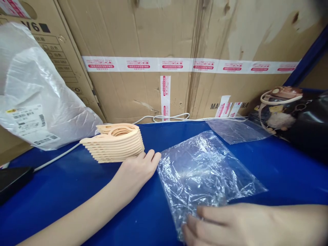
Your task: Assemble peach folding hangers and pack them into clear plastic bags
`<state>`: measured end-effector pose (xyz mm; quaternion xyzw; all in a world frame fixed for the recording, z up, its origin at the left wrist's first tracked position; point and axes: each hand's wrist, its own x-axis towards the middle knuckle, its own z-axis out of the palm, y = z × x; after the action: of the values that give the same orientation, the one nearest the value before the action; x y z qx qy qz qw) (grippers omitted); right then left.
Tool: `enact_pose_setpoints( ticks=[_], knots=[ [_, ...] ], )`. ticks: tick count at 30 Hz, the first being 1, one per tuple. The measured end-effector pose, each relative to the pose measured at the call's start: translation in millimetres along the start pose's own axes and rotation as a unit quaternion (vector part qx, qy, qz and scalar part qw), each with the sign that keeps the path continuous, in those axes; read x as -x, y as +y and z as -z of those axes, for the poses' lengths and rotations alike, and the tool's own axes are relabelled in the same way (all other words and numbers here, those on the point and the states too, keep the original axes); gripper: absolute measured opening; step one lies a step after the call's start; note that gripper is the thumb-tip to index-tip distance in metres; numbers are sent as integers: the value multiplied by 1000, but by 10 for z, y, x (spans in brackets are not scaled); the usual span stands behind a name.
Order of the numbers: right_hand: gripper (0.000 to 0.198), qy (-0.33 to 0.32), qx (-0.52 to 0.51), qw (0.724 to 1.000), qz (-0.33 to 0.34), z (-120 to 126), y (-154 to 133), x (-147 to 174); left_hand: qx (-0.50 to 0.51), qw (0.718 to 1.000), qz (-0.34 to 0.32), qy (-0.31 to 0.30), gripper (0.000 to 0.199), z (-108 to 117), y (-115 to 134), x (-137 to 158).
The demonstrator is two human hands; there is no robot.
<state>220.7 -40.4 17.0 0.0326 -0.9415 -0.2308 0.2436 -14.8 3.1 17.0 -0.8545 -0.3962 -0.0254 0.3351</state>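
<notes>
Curled fingers of my left hand (139, 167) close at the upper left corner of a clear plastic bag (194, 167); the thumb is hidden. That hand is also right against a stack of beige plastic pieces (115, 147), which look like hangers with a rounded opening. The bag lies flat and crinkled on the blue table, its surface full of reflections. At its near edge, my right hand (225, 223) rests over the film with its fingers bent and slightly apart. Motion blurs that hand, and the frame cuts off its lower side.
Large cardboard boxes (143, 34) wall off the back of the blue table (77, 194). A white mailing bag (46, 89) leans at the left, above a black object (15, 182). A white cable (174, 118) runs along the back. Another clear bag (238, 130) and a brown-lidded bottle (284, 97) are at right.
</notes>
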Motion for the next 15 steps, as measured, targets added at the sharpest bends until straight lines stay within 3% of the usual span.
enact_pose_setpoints(
  ticks=[3,6,7,8,10,12,15],
  knots=[
    [24,14,-11,988,-154,248,297,-30,14,1000,21,3,36,74,12,18],
    [21,-44,15,929,-366,436,683,129,141,989,36,11,25,144,75,52],
    [20,-64,27,914,-399,460,790,224,200,979,39,9,23,155,102,69],
    [18,-85,35,902,-422,464,874,331,253,967,37,-4,29,158,126,89],
    [17,-186,13,863,-470,429,967,546,325,944,26,-59,53,148,157,135],
    [17,-233,-32,848,-475,372,974,705,362,924,9,-125,70,135,155,179],
    [33,-273,-138,833,-461,315,903,770,403,894,1,-195,95,138,116,211]
  ],
)
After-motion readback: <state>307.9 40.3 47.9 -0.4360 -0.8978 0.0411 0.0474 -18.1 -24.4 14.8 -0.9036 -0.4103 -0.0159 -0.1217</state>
